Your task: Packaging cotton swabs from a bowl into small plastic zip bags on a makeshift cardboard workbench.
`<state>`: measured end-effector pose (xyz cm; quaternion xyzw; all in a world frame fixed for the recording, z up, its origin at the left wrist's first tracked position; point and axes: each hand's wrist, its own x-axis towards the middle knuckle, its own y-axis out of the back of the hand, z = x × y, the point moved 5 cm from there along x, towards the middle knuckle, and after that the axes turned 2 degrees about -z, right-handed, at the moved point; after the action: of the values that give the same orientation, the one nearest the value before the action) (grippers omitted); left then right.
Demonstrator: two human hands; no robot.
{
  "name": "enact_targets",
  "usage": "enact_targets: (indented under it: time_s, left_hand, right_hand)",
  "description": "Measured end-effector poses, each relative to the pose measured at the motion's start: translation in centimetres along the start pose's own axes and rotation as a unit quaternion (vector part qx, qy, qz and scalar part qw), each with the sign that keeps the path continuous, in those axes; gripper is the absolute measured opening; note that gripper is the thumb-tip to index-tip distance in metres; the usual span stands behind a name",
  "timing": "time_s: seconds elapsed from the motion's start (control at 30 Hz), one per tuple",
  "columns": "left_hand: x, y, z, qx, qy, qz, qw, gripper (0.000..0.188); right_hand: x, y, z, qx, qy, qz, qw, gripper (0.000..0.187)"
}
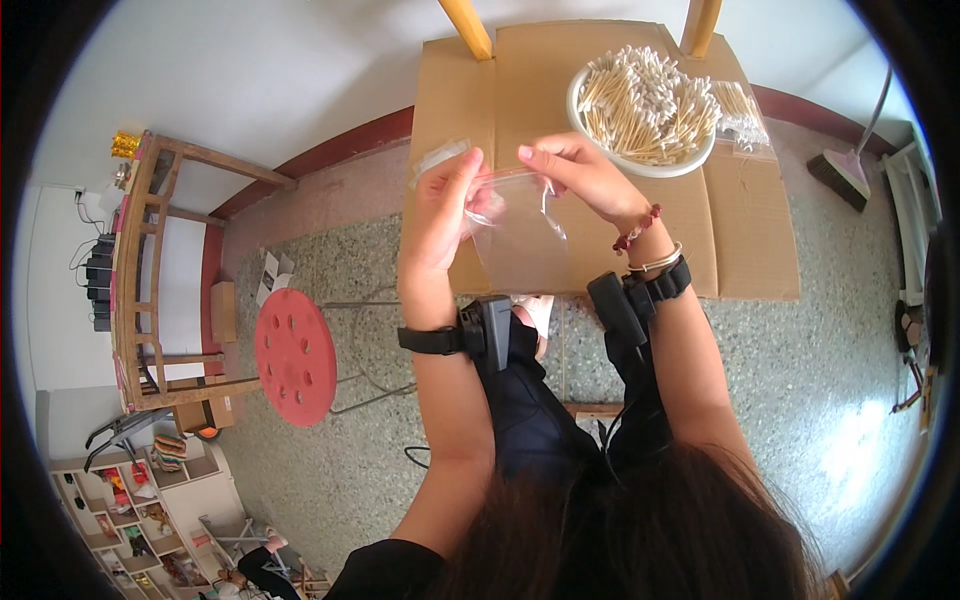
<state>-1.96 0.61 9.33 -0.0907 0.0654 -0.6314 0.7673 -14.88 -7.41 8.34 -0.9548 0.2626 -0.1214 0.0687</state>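
Note:
A clear plastic zip bag [520, 225] hangs between my two hands, with nothing visible inside it. My left hand [442, 210] is closed on its upper left edge, thumb pointing up. At the upper right edge, the fingers of my right hand [590, 175] pinch the bag near its opening. Just beyond my right hand stands a white bowl [655, 170] heaped with cotton swabs [650, 105]. Beside the bowl on the right lie clear bags filled with cotton swabs [740, 115]. A small stack of clear bags [437, 160] lies behind my left hand, partly hidden by it.
Flattened cardboard [755, 235] covers the work surface, with two wooden legs [468, 28] at its far side. A red round stool [296, 357] stands on the floor to the left. At the right are a broom [842, 178] and the wall. Wooden furniture [150, 270] lines the far left.

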Motion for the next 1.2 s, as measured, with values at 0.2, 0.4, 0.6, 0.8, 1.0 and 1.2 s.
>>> enact_targets:
  time_s: [0.2,0.4,0.6,0.8,1.0,1.2]
  left_hand:
    - [-0.3,0.5,1.7,0.470,-0.222,0.113,0.847,0.026]
    - [-0.5,-1.0,2.6,0.500,-0.257,0.170,0.810,0.015]
    - [-0.6,-1.6,2.6,0.483,-0.278,0.186,0.809,0.011]
    - [-0.7,-2.4,2.8,0.445,-0.233,0.198,0.842,0.011]
    - [-0.6,-1.6,2.2,0.489,-0.278,0.209,0.800,0.011]
    - [-0.7,-2.0,2.6,0.479,-0.273,0.221,0.804,0.011]
  right_hand:
    - [-1.6,0.6,-1.8,-0.327,0.126,0.096,0.932,0.025]
    - [-1.9,0.0,-2.2,-0.467,0.158,0.180,0.851,0.022]
    - [-1.7,-0.2,-2.2,-0.443,0.206,0.216,0.845,0.020]
    - [-1.9,-0.4,-2.4,-0.440,0.195,0.222,0.848,0.024]
    - [-1.9,-1.0,-2.9,-0.466,0.229,0.230,0.823,0.024]
    - [-1.8,-0.9,-3.3,-0.477,0.231,0.243,0.812,0.024]
